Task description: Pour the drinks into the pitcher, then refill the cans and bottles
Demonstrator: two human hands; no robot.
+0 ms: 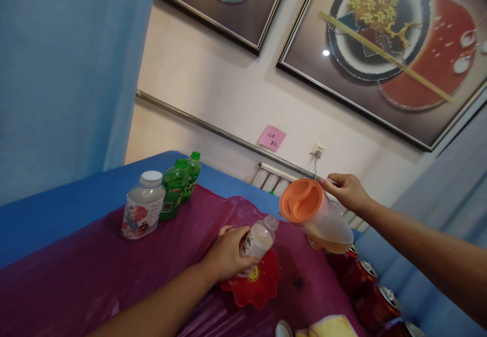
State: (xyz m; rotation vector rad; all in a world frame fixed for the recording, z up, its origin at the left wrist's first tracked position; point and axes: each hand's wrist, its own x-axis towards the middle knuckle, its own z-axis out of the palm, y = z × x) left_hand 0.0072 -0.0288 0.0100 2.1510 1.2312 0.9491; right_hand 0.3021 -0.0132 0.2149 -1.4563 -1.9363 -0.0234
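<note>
My left hand (230, 253) is wrapped round a small clear bottle (259, 240) with a plant-patterned label. That bottle is uncapped and tilted to the right, over a red scalloped dish (262, 289). Higher up on the right, my right hand (348, 192) grips the handle of a translucent pitcher (327, 230) with an orange lid (302, 200). The pitcher is tipped toward the bottle, its lid a little apart from the bottle's mouth. Pale brownish liquid shows low in the pitcher. No stream between the two can be made out.
To the left stand a white-capped jar (142, 205) and two green bottles (175, 190). Several red cans (359, 278) line the right edge. A yellow-and-white cloth (329, 327) and a small round white object (283, 329) lie in front. Purple plastic sheeting (171, 276) covers the blue table (34, 228).
</note>
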